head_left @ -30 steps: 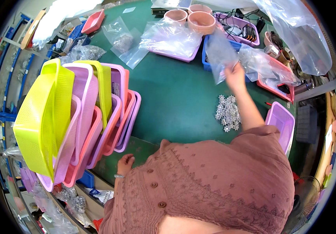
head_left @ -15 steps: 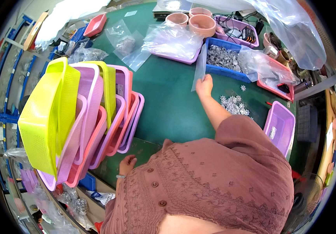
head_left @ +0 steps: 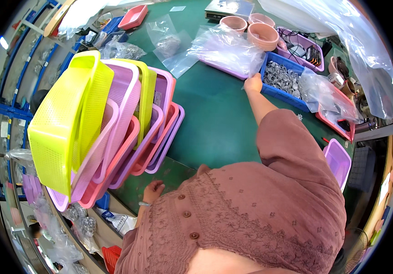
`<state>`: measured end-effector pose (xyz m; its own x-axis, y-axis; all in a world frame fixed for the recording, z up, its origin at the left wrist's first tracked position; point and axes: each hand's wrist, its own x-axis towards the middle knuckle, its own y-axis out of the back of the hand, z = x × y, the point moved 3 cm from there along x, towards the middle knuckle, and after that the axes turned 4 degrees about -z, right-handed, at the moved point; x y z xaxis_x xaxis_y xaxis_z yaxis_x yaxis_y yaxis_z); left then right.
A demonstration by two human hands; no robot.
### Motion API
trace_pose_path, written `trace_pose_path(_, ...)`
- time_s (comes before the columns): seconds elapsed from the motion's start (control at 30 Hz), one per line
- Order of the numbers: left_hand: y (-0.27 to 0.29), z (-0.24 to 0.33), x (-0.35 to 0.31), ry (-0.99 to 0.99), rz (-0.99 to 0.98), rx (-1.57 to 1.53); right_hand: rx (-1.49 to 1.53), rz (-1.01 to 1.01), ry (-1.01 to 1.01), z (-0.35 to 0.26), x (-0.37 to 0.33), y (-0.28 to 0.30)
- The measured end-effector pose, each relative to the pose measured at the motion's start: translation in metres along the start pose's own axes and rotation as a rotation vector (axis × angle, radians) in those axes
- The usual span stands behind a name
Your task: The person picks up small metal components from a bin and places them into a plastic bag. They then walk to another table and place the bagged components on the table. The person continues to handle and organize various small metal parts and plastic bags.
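My right hand (head_left: 253,83) reaches out to the near left corner of a blue bin (head_left: 284,95). Its fingers are closed on the edge of a clear plastic bag (head_left: 233,48), which lies over other bags on a purple tray (head_left: 226,70). Grey ring-like metal parts (head_left: 281,76) fill much of the bin. Low beside my body, my left hand (head_left: 154,191) hangs near the table's front edge, fingers loosely curled and apart, with nothing seen in them. My right sleeve hides most of some small star-shaped pieces (head_left: 299,117).
Stacked yellow-green, purple and pink baskets (head_left: 71,123) lean at the left of the green table (head_left: 205,123). Pink round tubs (head_left: 263,36) and a purple basket of cables (head_left: 299,43) stand at the back. A red tray (head_left: 335,123) and a purple basket (head_left: 338,160) sit at right.
My right hand has moved farther out with the clear bag, which hung beside the blue bin and now lies toward the bag pile. The view has shifted, moving the table's things rightward.
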<state>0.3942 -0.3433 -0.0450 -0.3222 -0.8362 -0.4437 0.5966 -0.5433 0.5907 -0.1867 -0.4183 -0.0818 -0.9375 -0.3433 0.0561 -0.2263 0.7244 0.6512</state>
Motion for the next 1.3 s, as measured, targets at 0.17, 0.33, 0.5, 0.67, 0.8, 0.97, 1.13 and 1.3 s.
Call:
trace_pose_path(0.17, 0.001, 0.007, -0.001, 0.003, 0.002, 0.033, -0.119, -0.242, -0.053, 0.005, -0.018, 0.001)
trace_pose_path(0.33, 0.001, 0.011, 0.001, -0.026, -0.007, 0.041, -0.022, -0.765, -0.282, -0.005, -0.072, 0.029)
trace_pose_path(0.5, 0.001, 0.014, -0.001, 0.016, -0.013, 0.038, 0.096, -1.006, -0.15, -0.013, -0.112, 0.012)
trace_pose_path(0.67, 0.006, 0.002, -0.023, -0.015, 0.007, 0.095, -0.079, -0.848, 0.692, -0.083, -0.116, -0.036)
trace_pose_path(0.8, 0.009, -0.014, -0.055, 0.177, 0.083, 0.109, -0.125, -0.744, 0.965, -0.143, -0.099, -0.105)
trace_pose_path(0.97, -0.002, -0.057, -0.092, 0.32, 0.155, -0.024, -0.391, -0.842, 0.906, -0.199, -0.077, -0.176)
trace_pose_path(1.13, -0.027, -0.113, -0.123, 0.343, 0.267, -0.147, -0.473, -0.898, 0.873, -0.207, -0.062, -0.221)
trace_pose_path(1.3, -0.02, -0.059, -0.119, 0.451, 0.207, 0.006, -0.51, -0.805, 1.043, -0.174, -0.043, -0.245)
